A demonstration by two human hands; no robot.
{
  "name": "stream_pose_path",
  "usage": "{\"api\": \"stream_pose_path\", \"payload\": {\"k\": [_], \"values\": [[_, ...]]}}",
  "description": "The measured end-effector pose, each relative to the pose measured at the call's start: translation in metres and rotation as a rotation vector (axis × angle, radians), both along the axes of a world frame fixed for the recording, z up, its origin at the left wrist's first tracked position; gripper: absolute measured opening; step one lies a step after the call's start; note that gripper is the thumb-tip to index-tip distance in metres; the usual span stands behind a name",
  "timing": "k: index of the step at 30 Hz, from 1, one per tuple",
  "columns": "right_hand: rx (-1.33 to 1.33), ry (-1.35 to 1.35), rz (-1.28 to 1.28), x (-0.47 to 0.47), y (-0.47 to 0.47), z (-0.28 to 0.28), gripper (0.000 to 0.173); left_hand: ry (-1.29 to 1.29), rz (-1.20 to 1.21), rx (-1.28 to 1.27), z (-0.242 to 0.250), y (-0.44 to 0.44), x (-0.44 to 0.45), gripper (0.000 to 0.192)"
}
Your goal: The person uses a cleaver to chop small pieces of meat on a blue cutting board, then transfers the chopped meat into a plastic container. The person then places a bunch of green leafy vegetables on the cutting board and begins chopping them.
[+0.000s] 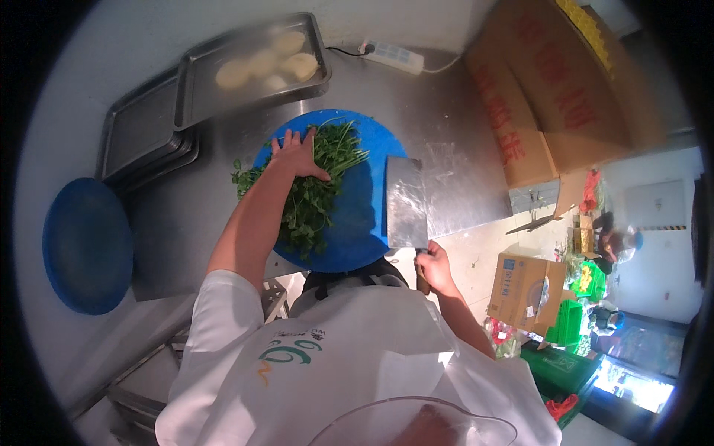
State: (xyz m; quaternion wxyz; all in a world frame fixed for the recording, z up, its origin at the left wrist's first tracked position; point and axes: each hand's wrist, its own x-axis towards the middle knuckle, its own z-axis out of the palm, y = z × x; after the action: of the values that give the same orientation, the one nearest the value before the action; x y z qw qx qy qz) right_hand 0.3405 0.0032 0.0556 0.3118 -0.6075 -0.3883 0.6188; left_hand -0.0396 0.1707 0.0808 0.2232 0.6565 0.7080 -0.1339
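Observation:
A heap of leafy green herbs (309, 206), which looks like coriander, lies on a round blue cutting board (357, 234). My left hand (298, 156) presses on the heap with its fingers spread. Stems point to the right, toward the bare side of the board. In my right hand (438, 270) is the handle of a cleaver (407, 203). Its broad steel blade lies flat-side up over the board's right edge, apart from the herbs. Whether the blade touches the board is hard to tell.
A steel tray (192, 103) with pale round pieces stands behind left, beside stacked trays (142, 134). Another blue board (89, 245) leans at the left wall. A power strip (393, 56) lies at the back of the steel table (446, 122); a cardboard box (535, 100) stands right.

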Motion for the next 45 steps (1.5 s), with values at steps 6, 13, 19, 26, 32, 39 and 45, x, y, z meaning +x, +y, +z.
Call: {"api": "stream_pose_path", "payload": {"k": [6,13,19,26,32,39,45], "values": [[0.004,0.171,-0.139,0.022,-0.018,-0.007,0.026,-0.127,-0.079,-0.077,0.0,-0.008,0.016,0.134],[0.084,0.382,-0.076,0.022,0.059,-0.011,0.041,-0.266,0.22,0.804,0.006,-0.097,0.038,0.099],[0.009,0.499,0.307,0.01,0.163,-0.015,0.013,-0.435,0.706,1.12,-0.021,-0.275,0.066,0.05],[-0.045,0.533,0.474,-0.038,0.179,0.013,0.013,-0.027,1.386,0.8,-0.104,-0.533,0.195,0.041],[-0.106,0.522,0.491,-0.068,0.143,0.028,0.011,-0.142,2.173,0.159,-0.206,-0.666,0.227,0.061],[-0.067,0.533,0.529,-0.115,0.07,0.028,0.011,-0.166,2.136,0.24,-0.209,-0.706,0.213,0.035],[-0.04,0.494,0.617,-0.151,0.013,0.032,0.015,-0.068,2.254,0.353,-0.182,-0.714,0.215,0.032]]}}
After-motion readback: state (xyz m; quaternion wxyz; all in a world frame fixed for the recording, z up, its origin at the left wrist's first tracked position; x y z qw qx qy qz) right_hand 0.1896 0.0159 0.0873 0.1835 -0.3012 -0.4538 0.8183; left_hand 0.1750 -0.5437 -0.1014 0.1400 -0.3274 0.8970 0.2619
